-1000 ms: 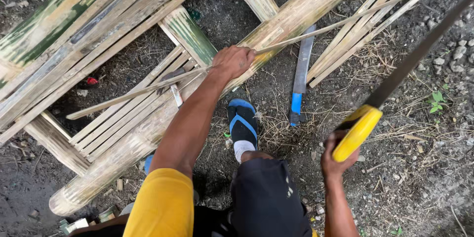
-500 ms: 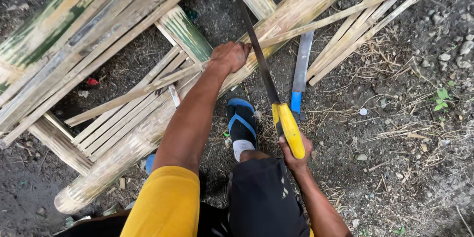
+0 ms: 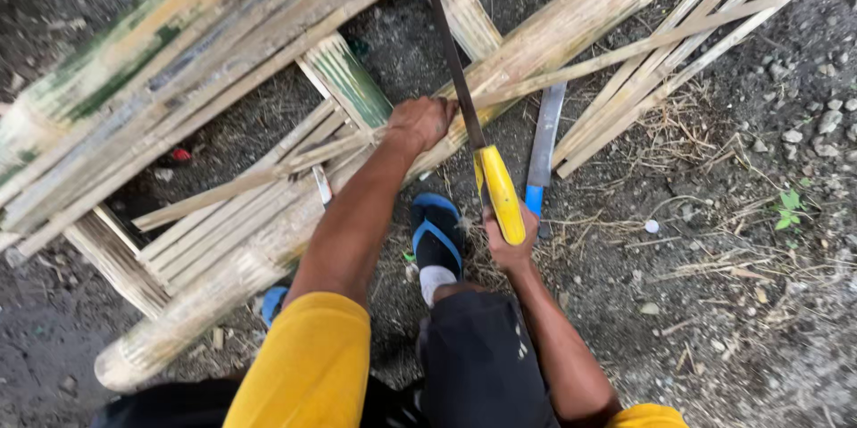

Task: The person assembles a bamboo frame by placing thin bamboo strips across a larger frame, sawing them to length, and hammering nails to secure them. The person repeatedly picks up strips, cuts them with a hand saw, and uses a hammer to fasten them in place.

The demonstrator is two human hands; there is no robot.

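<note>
**Operator:** State the condition of each grip.

**Inspector:** The right hand was clenched around the yellow plastic handle of the long dark-bladed saw. The grip sat at the lower end of the handle; the blade ran up and away from it, slightly leftward, past the top edge of the frame. The left hand was closed over the thin split bamboo strip, pressing it down where it crossed the large pale bamboo pole.

**Operator:** Where did the saw blade lie relative to the left grip?

**Inspector:** Just beside it, on the right. The blade passed the knuckles closely; whether it touched them cannot be told. The blade crossed over both the strip and the pole at that point.

**Operator:** Other items nearby?

**Inspector:** A flat steel knife with a blue handle lay on the dark soil ground, just right of the saw handle, its tip touching the pole. A foot in a blue sandal was planted beside the pole, between the two forearms. A bundle of split bamboo slats lay to the upper right.
</note>
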